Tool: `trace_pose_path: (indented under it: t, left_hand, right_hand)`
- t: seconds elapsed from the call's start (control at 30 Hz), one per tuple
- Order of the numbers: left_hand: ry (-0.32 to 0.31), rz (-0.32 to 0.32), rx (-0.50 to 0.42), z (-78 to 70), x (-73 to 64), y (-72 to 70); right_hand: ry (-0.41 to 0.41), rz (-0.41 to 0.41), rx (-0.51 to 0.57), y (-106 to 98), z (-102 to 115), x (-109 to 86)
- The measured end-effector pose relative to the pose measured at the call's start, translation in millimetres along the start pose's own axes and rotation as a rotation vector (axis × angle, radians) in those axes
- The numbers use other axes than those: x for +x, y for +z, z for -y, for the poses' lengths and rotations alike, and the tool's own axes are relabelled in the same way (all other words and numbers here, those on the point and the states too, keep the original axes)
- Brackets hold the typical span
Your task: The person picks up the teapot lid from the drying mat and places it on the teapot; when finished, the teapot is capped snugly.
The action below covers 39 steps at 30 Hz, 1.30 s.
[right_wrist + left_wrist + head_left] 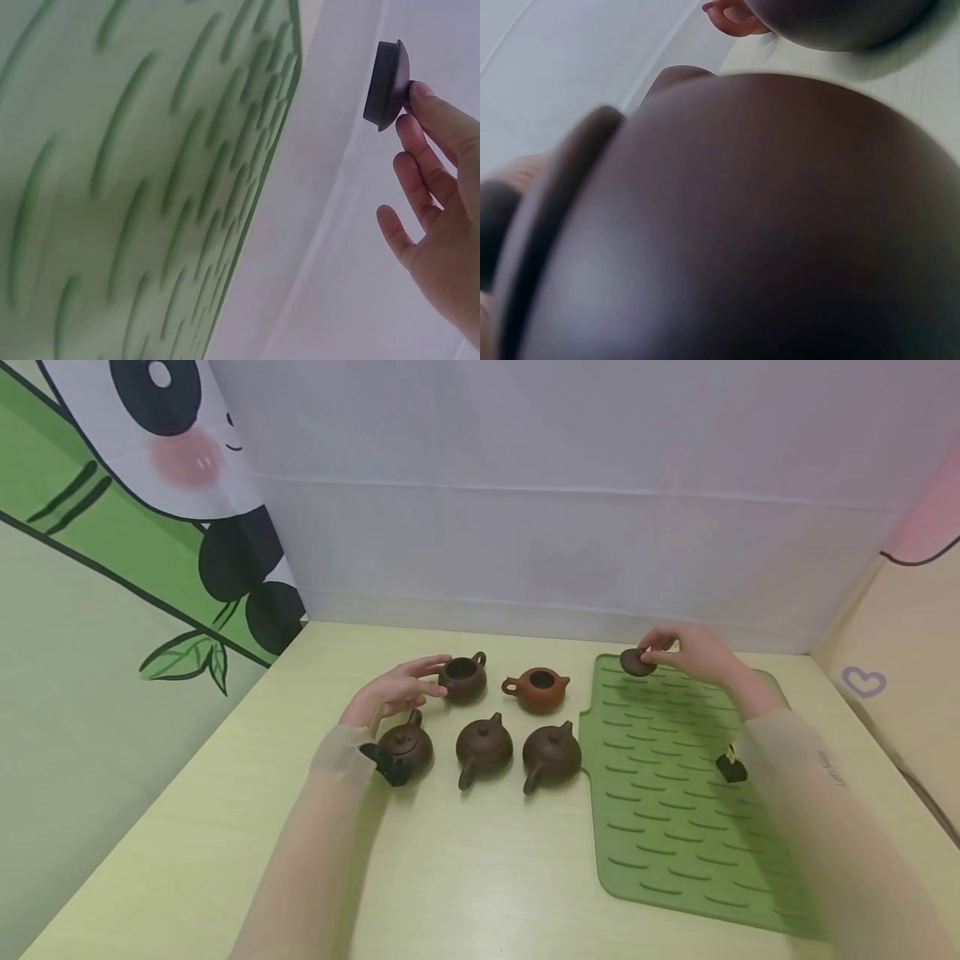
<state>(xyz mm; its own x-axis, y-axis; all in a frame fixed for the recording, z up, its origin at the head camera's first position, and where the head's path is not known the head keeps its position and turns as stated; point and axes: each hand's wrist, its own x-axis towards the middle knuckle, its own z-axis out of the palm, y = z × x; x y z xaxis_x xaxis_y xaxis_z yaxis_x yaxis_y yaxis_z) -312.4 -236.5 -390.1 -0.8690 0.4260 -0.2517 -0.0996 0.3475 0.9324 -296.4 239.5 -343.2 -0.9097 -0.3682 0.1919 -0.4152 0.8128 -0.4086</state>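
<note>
My right hand (686,652) pinches the knob of a dark brown teapot lid (637,662) between thumb and index finger, over the mat's far end; the other fingers stay loosely spread in the right wrist view. With my left hand (401,687) I hold the left side of a lidless brown teapot (462,683), index finger at its back and thumb in front. Below that wrist stands a lidded brown teapot (406,752), which fills most of the left wrist view and hides much of the hand there.
An orange-brown teapot (542,691) without a lid stands right of the held one. Two lidded brown teapots, one in the middle (484,750) and one at right (552,757), sit in the front row. A ridged green mat (675,827) covers the table's right side; a white curtain (562,552) hangs behind.
</note>
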Motion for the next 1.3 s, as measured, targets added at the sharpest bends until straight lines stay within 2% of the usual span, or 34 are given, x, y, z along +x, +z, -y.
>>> trace_pose_path:
  t: [0.37, 0.67, 1.03, 1.3]
  left_hand:
    - [0.001, -0.007, 0.006, -0.5, 0.7, 1.3]
    - [-0.017, -0.01, -0.005, 0.3, 3.4, 1.7]
    - [-0.033, -0.031, -0.016, 0.0, 2.3, 2.6]
    - [-0.035, -0.044, -0.023, -2.1, 0.3, 4.8]
  right_hand:
    - [-0.03, -0.006, 0.098, 18.9, 44.0, 53.0]
    - [-0.077, -0.042, 0.23, 37.8, 81.8, 88.1]
    - [-0.111, -0.069, 0.359, 56.0, 127.7, 114.8]
    - [-0.117, -0.004, 0.379, 71.1, 149.8, 126.7]
